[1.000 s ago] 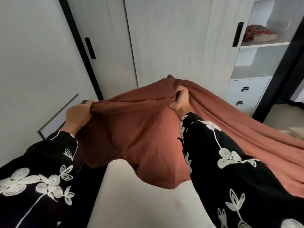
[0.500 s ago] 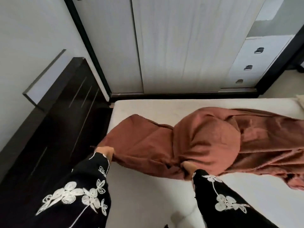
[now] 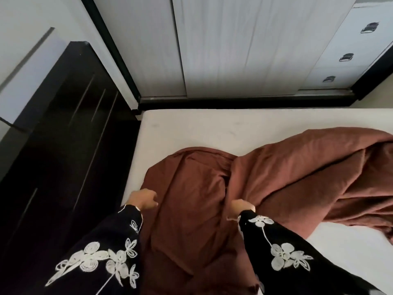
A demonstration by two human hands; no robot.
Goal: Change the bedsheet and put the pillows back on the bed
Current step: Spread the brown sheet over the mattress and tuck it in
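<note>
A rust-brown bedsheet (image 3: 287, 171) lies crumpled on the bare off-white mattress (image 3: 202, 124), bunched from the near left corner out to the right edge of view. My left hand (image 3: 142, 199) is curled on the sheet's left edge near the mattress side. My right hand (image 3: 241, 207) grips a fold in the middle of the sheet, its fingertips hidden under the cloth. Both arms wear black sleeves with white embroidered flowers. No pillow is in view.
A dark glossy headboard (image 3: 63, 135) runs along the left of the mattress. White wardrobe doors (image 3: 234, 45) and a drawer unit (image 3: 348, 56) with metal handles stand just beyond the far side of the bed, above a black base strip.
The sheet, held up in the air a second ago, has come down onto the mattress. Both hands have dropped with it and pulled it toward me, and my view has tilted down.
</note>
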